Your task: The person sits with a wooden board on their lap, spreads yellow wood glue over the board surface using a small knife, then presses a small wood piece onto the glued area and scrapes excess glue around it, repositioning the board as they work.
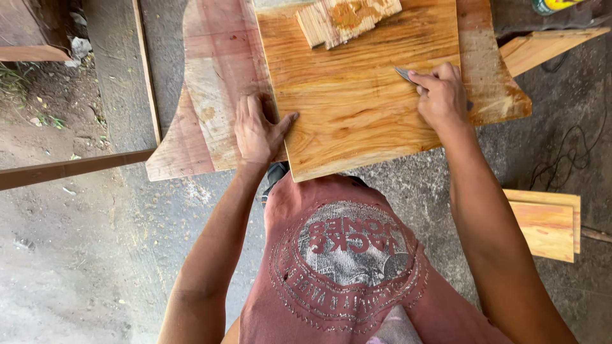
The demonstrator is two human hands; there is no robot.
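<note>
Board (357, 95), a pale golden panel with wavy grain, is lying straight ahead of the person, its long axis running away from the body and tilting slightly rightward. It is resting on a wider reddish slab (210, 83). The left hand (258, 130) is lying flat, fingers spread, straddling the board's left edge near its near corner. The right hand (441, 95) is curling closed around a thin grey blade (403, 73), pressing it onto the board's right side; this hand is the nearer to the board's middle. 1 short stack of rough offcuts (347, 19) is sitting at the board's far end. The floor (76, 255) below the board is dusty concrete.
</note>
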